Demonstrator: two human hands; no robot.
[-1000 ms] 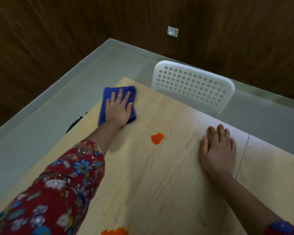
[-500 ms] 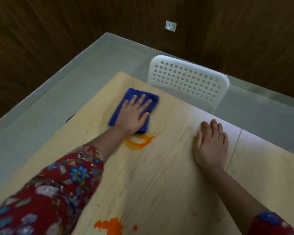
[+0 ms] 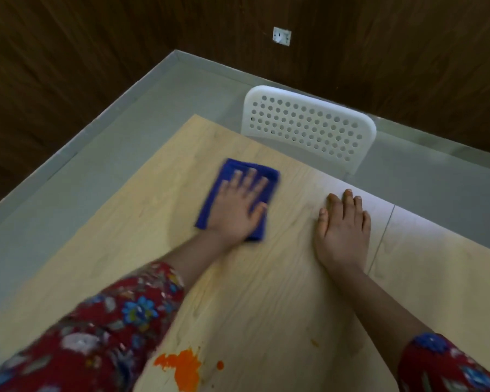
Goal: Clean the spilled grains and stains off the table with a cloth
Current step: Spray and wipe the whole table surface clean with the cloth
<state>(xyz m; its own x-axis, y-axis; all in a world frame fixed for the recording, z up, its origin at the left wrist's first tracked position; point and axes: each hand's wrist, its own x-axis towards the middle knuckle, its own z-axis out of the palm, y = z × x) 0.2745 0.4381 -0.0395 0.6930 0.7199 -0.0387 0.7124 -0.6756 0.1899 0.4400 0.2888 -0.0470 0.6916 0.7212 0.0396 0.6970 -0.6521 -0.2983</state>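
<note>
Fingers point(image 3: 251, 179) of left hand point(image 3: 238, 213) spread flat on cloth point(image 3: 232, 168); right hand point(image 3: 341, 230) flat on table point(image 3: 266, 284), fingers straight.

The left hand point(image 3: 238, 212) covers much cloth point(image 3: 234, 166); orange stain point(image 3: 185, 366) cropped below.

The person wears red sleeves point(image 3: 102, 332) printed with blue flowers.

- The left hand point(image 3: 238, 210) lies palm down on the cloth point(image 3: 227, 172), fingers straight and slightly spread (its outline is a little blurred).
- The left forearm point(image 3: 194, 257) is bare and reaches forward and to the right from a left sleeve point(image 3: 111, 321) (red, flowered).
- The right hand point(image 3: 343, 230) lies flat, palm down, fingers straight and close together.
- The right forearm point(image 3: 385, 301) is bare, and the right sleeve point(image 3: 441, 363) shows at the lower edge.
</note>
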